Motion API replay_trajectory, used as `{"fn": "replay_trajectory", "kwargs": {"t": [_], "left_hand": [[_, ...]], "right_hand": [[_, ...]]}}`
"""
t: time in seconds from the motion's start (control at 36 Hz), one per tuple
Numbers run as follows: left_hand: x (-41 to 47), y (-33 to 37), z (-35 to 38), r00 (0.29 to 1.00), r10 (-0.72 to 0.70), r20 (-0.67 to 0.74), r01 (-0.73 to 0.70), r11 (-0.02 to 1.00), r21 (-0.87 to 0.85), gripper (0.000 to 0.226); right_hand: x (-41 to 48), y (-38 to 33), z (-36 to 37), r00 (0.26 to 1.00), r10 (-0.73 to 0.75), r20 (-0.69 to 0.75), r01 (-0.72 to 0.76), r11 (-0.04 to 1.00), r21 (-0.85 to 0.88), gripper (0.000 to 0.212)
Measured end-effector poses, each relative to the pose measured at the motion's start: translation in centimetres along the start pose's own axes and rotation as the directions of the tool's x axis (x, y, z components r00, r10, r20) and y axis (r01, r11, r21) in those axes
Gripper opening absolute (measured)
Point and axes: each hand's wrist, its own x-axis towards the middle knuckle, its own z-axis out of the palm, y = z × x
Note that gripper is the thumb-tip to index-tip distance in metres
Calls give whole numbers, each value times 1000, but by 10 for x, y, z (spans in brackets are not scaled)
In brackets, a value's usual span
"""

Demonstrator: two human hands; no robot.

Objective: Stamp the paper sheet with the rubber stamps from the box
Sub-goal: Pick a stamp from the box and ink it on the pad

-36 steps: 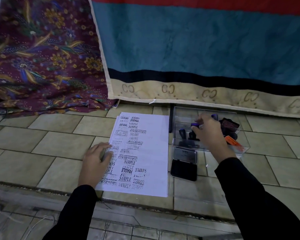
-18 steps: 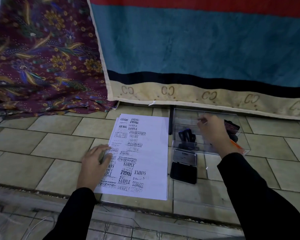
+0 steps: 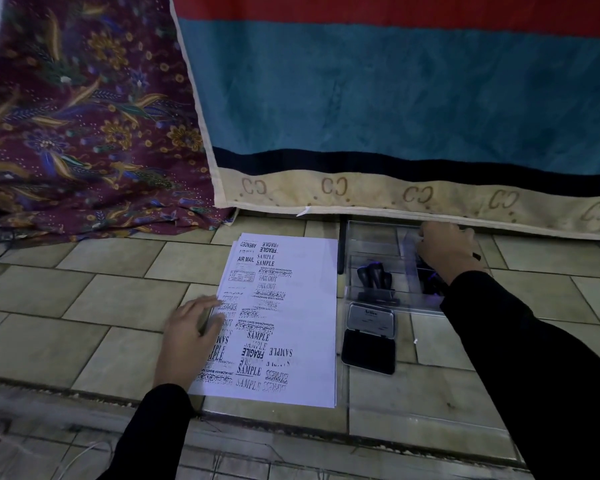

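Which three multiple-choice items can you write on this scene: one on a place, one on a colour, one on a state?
1. Where does the ink pad lie? A) right of the paper B) on it C) left of it
2. What colour are the sleeves? A) white B) black C) red
3. How is the left hand? A) fisted B) lifted C) flat on the paper
1 A: the ink pad lies beside the paper's right edge. 2 B: both sleeves are black. 3 C: straight fingers rest on the paper.
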Motion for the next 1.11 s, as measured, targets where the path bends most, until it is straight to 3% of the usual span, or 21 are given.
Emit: {"fn": "replay_trajectory", "kwargs": {"t": [0.17, 0.31, 0.44, 0.56, 0.67, 0.75, 0.83, 0.92, 1.11], "left_hand": [[0, 0, -1, 1000, 3, 2, -3, 1000, -5, 31], [1, 2, -2, 1000, 5, 7, -5, 1000, -1, 31], [1, 0, -1, 1000, 17, 7, -17, 1000, 2, 30], [1, -5, 2, 1000, 25, 5, -25, 1000, 15, 20], [0, -4, 1, 1000, 26, 0, -26, 1000, 16, 21], [0, -1, 0, 1000, 15, 12, -15, 1000, 6, 31], [0, -1, 1, 999, 32, 4, -32, 999, 3, 26], [0, -3, 2, 999, 40, -8, -40, 999, 20, 22], [0, 1, 0, 1000, 25, -5, -25, 1000, 19, 32]], "right_hand": [[-4, 1, 1, 990, -62, -124, 62, 998, -3, 21], [-14, 12, -7, 958, -41, -284, 122, 953, 276, 22], [-38, 18, -28, 930, 69, -362, 165, 800, 576, 16], [-82, 12, -41, 970, 85, -228, 128, 621, 773, 19], [-126, 1, -35, 991, 0, -131, 110, 542, 833, 21], [-156, -10, -27, 993, -55, -104, 117, 565, 817, 22], [-176, -16, -17, 983, -99, -155, 183, 571, 800, 29], [-186, -18, -6, 969, -145, -198, 245, 605, 758, 19], [-197, -27, 5, 942, -236, -238, 335, 663, 669, 17]]}}
